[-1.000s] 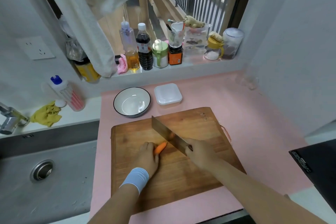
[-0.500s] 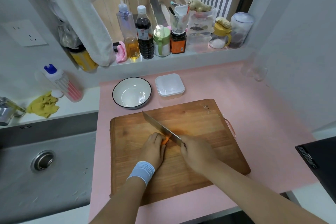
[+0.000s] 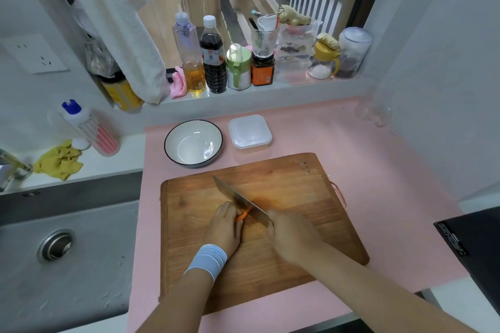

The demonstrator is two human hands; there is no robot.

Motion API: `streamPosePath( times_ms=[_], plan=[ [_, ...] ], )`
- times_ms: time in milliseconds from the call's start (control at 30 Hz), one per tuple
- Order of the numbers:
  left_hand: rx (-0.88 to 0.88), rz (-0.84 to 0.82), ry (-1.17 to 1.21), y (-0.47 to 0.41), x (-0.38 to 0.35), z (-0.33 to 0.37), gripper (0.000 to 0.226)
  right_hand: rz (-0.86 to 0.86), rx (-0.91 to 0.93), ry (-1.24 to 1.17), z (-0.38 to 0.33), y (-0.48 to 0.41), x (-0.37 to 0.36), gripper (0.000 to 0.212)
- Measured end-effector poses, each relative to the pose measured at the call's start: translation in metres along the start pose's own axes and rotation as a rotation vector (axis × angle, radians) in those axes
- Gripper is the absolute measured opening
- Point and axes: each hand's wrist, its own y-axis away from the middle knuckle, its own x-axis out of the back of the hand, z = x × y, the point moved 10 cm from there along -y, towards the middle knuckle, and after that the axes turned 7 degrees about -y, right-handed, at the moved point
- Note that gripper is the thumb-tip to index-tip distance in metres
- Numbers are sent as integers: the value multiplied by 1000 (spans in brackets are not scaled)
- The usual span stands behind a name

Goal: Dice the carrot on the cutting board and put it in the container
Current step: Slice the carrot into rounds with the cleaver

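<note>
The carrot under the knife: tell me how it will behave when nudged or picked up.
The carrot looks short and rounded, so it may well roll if the left hand lets go. It seems stiff rather than floppy, keeping its shape against the knife. Being so small, it is probably light and easy to pinch.

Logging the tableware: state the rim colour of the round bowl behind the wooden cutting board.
The round white bowl has a thin dark rim, seemingly black; head view.

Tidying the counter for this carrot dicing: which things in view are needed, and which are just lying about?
Needed: carrot, knife, cutting board, lidded container, left hand, right hand.

Lying about: bowl, yellow cloth, sill bottles, sink.
</note>
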Motion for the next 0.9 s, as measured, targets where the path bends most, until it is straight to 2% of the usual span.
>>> streamPosePath(
  times_ms=[433,600,767,900],
  plan=[
    [16,-28,-15,-1,-5,-2,10,-30,-85,-138,17,-19,-16,18],
    [43,-107,-24,0,-7,-2,16,-132,-103,-313,23,-20,-5,24],
    [106,-210,-73,-7,-4,1,25,-27,-83,-321,36,-24,28,30],
    [181,-251,-129,-21,-4,8,34,98,-84,-228,51,-27,50,33]
  ],
)
